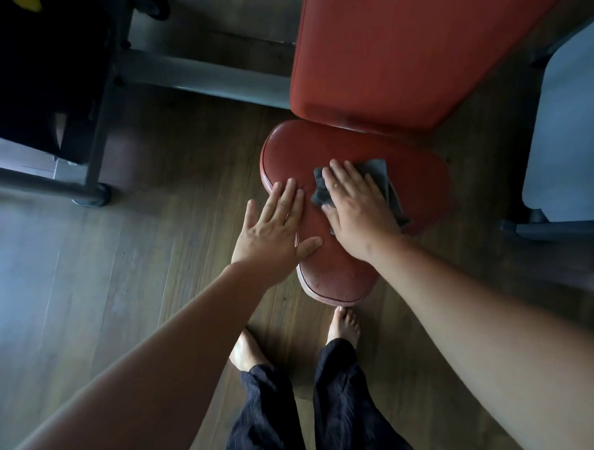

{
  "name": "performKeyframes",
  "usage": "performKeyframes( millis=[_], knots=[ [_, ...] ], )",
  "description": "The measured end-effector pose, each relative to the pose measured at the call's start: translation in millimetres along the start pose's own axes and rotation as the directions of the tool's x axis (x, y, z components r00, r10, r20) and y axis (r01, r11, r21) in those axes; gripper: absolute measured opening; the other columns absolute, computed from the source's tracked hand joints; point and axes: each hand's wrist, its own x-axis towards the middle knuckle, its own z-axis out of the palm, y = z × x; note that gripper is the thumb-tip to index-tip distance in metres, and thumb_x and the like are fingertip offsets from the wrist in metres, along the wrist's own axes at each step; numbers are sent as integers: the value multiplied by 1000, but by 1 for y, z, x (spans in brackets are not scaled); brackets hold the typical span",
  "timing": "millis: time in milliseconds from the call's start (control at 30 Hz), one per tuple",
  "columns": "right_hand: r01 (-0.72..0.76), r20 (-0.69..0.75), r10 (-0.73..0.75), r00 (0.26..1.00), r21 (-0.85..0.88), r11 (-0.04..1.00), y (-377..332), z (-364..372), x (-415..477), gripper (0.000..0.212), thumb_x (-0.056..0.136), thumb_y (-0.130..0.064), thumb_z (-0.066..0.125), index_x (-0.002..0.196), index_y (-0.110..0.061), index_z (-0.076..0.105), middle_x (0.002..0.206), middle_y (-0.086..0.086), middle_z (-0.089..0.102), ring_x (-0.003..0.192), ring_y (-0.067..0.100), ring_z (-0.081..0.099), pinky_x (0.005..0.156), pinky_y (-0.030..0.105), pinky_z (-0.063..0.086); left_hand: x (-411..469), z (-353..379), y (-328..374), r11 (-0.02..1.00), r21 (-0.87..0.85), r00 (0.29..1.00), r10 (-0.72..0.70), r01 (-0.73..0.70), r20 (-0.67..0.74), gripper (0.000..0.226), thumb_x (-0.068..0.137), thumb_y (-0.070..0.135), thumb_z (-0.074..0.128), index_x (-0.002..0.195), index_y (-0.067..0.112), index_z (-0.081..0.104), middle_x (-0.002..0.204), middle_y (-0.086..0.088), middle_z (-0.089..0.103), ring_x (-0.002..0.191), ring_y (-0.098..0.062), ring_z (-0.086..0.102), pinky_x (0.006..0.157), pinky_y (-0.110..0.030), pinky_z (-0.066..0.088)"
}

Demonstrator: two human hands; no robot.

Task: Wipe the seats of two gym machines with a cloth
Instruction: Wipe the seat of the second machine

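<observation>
Everything here sits around the red seat pad point(357, 266), so take that as the marker. Far to the left of it stands a dark metal frame point(97, 130), its foot planted on the wood-plank floor point(105, 282), with a pale grey bar point(209, 76) running from the frame toward the seat's back end.

The left hand point(272, 225) lies flat on the seat's left edge, fingers spread wide and straight, thumb stretched across the padding; it holds nothing, only presses down on the vinyl.

Just right of it, near the middle of the seat, the right hand point(355, 206) is laid palm-down on a grey cloth point(381, 178). The fingers are flat and a little splayed, not curled around the fabric, pinning it to the seat. The cloth is crumpled, and its edges stick out past the fingertips and along the hand's right side.

Beyond the seat, touching or nearly touching its far end, rises the red backrest point(400, 53), tilted away. To the right of the seat is a pale grey panel point(565, 131) on a dark base.

Below the seat's near end, the person's bare feet point(343, 327) stand on the planks, dark trousers point(339, 408) above them.
</observation>
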Motion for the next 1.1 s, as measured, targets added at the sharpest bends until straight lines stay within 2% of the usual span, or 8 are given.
performKeyframes(
  millis=[133,300,500,633,733,867,967,1100],
  knots=[
    [-32,16,33,999,-15,999,0,-3,17,64,102,-34,45,159,-18,21,169,5,18,156,27,13,125,51,17,0,-6,0,993,-91,997,-74,72,-19,101,93,80,35,166,25,-7,174,6,-19,160,-15,-19,130,-55,3],
    [8,-20,-7,1000,14,1000,-13,-3,-5,65,97,-22,56,156,-14,32,166,12,25,154,33,19,122,57,23,1,-11,-11,947,-199,967,-251,254,36,129,78,90,47,164,18,-16,173,0,-23,160,-19,-19,129,-53,1],
    [64,46,-64,997,1,998,-8,-1,10,62,102,-38,43,158,-16,28,168,7,22,156,29,16,124,55,17,10,-8,-21,947,-234,976,-215,219,43,140,71,94,50,163,13,-17,173,0,-21,160,-17,-16,131,-51,6],
    [41,45,-39,998,-61,997,-15,-2,71,62,104,-37,38,160,-17,21,169,7,16,156,29,13,124,53,15,10,-6,-20,945,-245,976,-213,215,34,140,70,94,49,163,13,-17,173,-1,-22,160,-17,-17,131,-50,5],
    [2,3,-1,1000,-83,997,-25,1,70,63,103,-36,40,160,-15,20,169,9,15,156,30,13,124,54,16,11,-7,-21,949,-233,977,-207,213,51,139,71,93,48,163,12,-19,172,-2,-23,159,-18,-18,131,-50,4],
    [144,42,-141,989,-86,986,-35,7,14,65,100,-35,44,159,-15,25,169,8,15,156,29,13,124,52,15,11,-7,-20,954,-216,979,-200,206,49,135,73,90,46,163,12,-18,172,-1,-25,159,-17,-20,131,-51,5],
    [206,54,-204,978,-50,977,-21,1,29,62,101,-34,44,159,-17,27,169,5,18,156,27,16,124,52,18,13,-8,-20,957,-212,980,-195,199,39,137,73,91,48,163,11,-18,172,-1,-24,159,-17,-20,131,-50,4],
    [48,40,-45,998,-55,997,-24,-7,110,60,104,-36,36,160,-18,21,169,7,17,156,28,13,124,54,15,14,-10,-19,957,-214,981,-190,196,50,140,72,93,47,163,10,-18,172,-3,-23,160,-19,-19,131,-50,3]
  ],
)
